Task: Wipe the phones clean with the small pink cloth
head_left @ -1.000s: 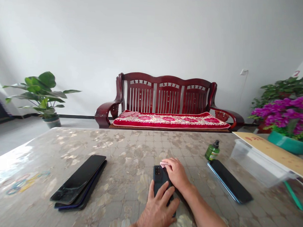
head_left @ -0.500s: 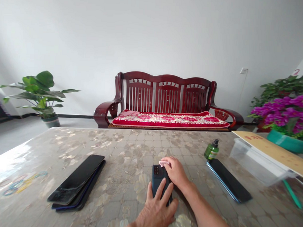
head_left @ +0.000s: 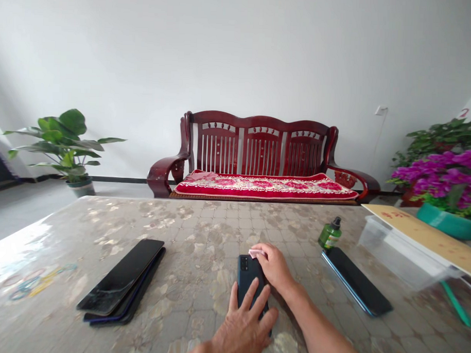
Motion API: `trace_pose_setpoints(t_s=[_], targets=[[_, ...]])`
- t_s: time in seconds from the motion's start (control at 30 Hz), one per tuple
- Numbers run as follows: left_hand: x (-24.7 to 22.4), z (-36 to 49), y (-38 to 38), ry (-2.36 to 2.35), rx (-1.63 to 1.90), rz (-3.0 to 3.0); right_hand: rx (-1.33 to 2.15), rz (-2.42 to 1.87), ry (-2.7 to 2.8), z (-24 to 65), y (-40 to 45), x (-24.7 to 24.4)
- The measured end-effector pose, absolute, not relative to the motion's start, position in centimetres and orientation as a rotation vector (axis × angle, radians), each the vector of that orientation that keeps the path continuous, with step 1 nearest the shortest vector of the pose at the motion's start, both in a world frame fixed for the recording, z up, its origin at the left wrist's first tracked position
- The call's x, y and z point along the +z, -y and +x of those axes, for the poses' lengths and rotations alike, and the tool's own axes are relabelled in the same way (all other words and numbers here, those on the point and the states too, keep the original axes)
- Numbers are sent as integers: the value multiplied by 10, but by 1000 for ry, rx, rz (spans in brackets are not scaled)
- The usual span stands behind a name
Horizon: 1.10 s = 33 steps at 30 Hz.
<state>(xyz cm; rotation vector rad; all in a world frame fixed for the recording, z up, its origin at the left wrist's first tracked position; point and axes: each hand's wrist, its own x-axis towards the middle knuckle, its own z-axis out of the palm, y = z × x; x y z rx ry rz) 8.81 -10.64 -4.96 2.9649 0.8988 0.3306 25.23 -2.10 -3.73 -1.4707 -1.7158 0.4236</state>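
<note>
A dark blue phone (head_left: 248, 272) lies back side up on the patterned table (head_left: 193, 278), its camera block at the far left corner. My left hand (head_left: 246, 321) rests over the phone's near half with the fingers spread. At the phone's far right corner, my right hand (head_left: 273, 265) pinches a small pale pink cloth (head_left: 256, 253). To the left lies a stack of phones (head_left: 121, 280), a black screen on top. Another phone (head_left: 355, 281) lies face up on the right, beside a green spray bottle (head_left: 330, 235).
Rubber bands (head_left: 40, 283) lie at the far left. On the right are a clear plastic box (head_left: 404, 259) under a tan board (head_left: 430, 240), a green pen-like item (head_left: 455, 303) and a teal flower pot (head_left: 448, 221). A red wooden bench (head_left: 259, 146) stands beyond the table.
The view has shifted very slightly. Both hands remain at the phone, nearly in the same pose, with the cloth still in my right hand.
</note>
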Motion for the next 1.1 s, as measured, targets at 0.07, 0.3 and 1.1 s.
trace_pose_setpoints(t_s=[0.07, 0.3, 1.1], targets=[[-49, 89, 107, -911, 328, 2948, 402, -1469, 1699, 252, 22, -37], [-36, 90, 106, -933, 303, 2835, 166, -1289, 1699, 247, 35, -23], [-26, 48, 100, -926, 456, 2735, 23, -1473, 2351, 235, 45, 9]])
